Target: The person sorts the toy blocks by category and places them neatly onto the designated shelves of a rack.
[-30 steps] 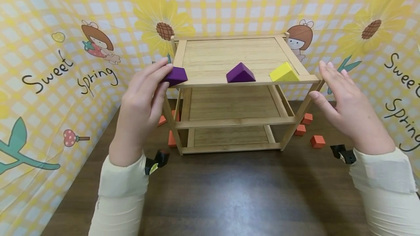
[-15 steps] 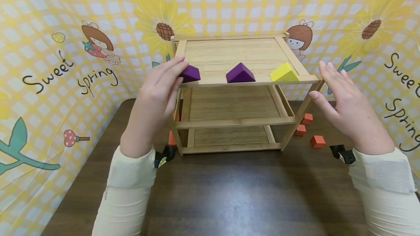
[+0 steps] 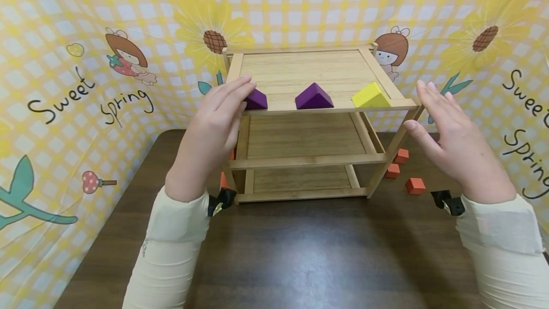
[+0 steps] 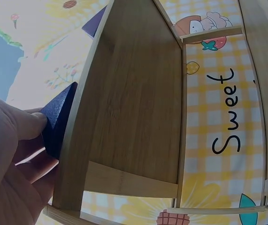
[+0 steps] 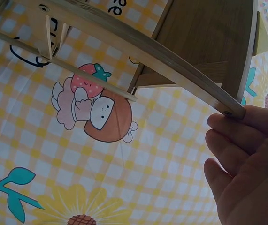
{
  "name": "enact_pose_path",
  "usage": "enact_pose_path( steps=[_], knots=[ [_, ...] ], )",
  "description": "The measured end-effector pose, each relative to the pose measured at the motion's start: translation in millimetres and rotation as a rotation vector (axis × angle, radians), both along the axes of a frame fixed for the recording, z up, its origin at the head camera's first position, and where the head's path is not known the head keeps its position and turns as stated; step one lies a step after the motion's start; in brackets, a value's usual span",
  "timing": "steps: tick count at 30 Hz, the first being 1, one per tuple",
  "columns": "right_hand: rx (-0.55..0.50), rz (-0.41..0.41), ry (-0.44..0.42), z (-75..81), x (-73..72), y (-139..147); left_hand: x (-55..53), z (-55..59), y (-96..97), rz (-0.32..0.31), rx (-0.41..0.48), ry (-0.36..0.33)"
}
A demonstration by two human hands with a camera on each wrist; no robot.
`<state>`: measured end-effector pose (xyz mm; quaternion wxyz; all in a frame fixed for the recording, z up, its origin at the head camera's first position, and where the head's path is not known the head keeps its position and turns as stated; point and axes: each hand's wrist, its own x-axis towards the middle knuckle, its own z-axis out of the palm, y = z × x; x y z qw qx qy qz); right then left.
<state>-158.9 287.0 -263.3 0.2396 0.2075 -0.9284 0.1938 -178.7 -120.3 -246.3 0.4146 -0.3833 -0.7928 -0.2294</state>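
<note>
Plainly, reading clock hours from the centre of the top board, we see two pale-sleeved forearms rise from the near side, a small black camera (image 3: 220,201) at the left wrist. The left hand (image 3: 208,130) reaches in from 8 o'clock, wrist low and knuckles high, its thumb and fingers holding the end of the left purple block (image 3: 257,100). The right hand (image 3: 461,142) comes from 4 o'clock, fingers nearly straight and thumb spread, the fingertips at the front corner of the wooden shelf unit (image 3: 313,159).

We find the held block at 8 o'clock along the top board's front edge, where the middle purple block (image 3: 314,97) stands at 6 and the yellow block (image 3: 371,95) at 4. A gap separates the two purple blocks, and a narrower one lies between purple and yellow; all three sit close to the rim. Below, beside the right legs between 4 and 5, we count three red cubes (image 3: 415,186) on the dark tabletop (image 3: 274,261).

Behind the blocks, we see the top board (image 3: 300,63) stretch back to its rear rail at 12, against checked yellow cloth (image 3: 300,18).
</note>
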Motion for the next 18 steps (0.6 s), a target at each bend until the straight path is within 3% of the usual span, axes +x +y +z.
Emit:
enact_pose_path(
  steps=[18],
  knots=[
    [-0.005, -0.001, -0.001, 0.3, 0.4, -0.5, -4.5, -3.5, 2.7, 0.07, -0.061, -0.009]
  ],
)
